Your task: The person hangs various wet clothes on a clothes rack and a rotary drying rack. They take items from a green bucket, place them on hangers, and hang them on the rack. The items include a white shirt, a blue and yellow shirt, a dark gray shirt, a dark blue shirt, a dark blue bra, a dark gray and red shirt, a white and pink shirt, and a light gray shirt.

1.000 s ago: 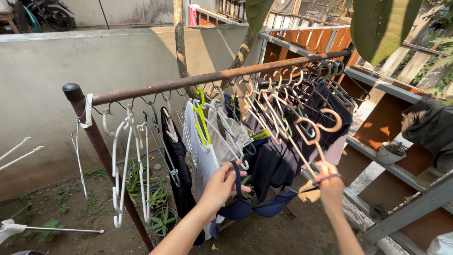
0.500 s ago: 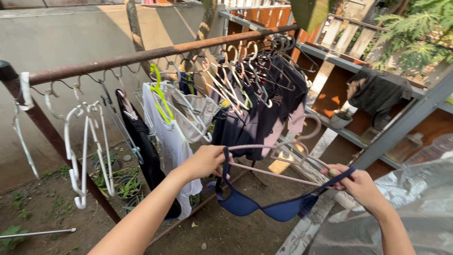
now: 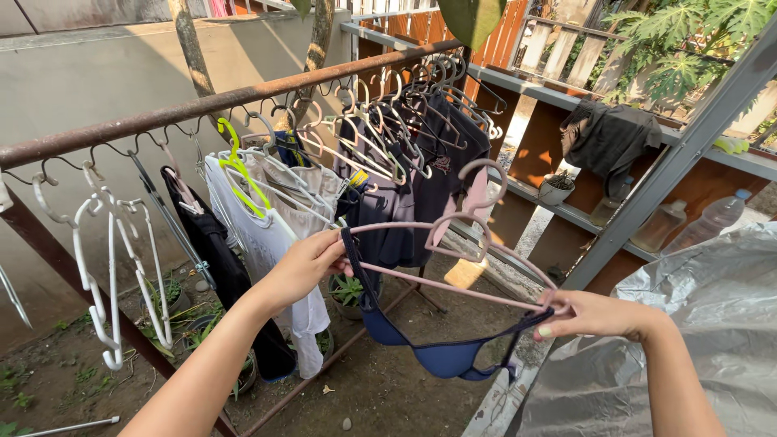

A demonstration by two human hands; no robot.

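Head view: two hands hold two pink hangers (image 3: pixel 453 251) carrying one navy bra (image 3: pixel 441 352). The left hand (image 3: pixel 303 265) is closed around one end of the hangers and a strap; the right hand (image 3: pixel 587 314) pinches the other end and the second strap, so the bra sags between them in front of the drying rack. The hangers are thin, smooth and hooked; the bra cups are rounded. Behind runs one rusty round rail (image 3: pixel 243 97) crowded with white hangers (image 3: pixel 105 267), one lime hanger (image 3: pixel 239 170), a white shirt (image 3: pixel 271 243) and dark garments (image 3: pixel 429 162). Two clear plastic bottles (image 3: pixel 688 226) stand on a shelf at right, beside crinkled grey sheeting (image 3: pixel 696 340).
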